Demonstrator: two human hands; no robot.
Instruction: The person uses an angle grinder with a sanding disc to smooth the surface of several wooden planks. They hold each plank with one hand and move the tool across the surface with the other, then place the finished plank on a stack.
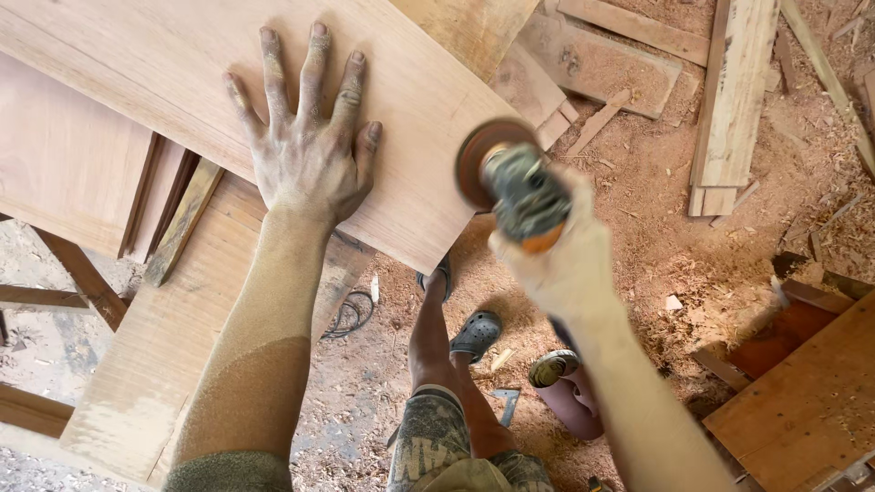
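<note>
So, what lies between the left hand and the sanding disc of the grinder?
In the head view, only bare plank lies between the left hand and the sanding disc, held by the right hand.

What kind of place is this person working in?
Most likely a rough woodworking shop. A big wooden board lies under the left hand, the right hand holds a grinder, and sawdust and offcut planks cover the ground.
</note>
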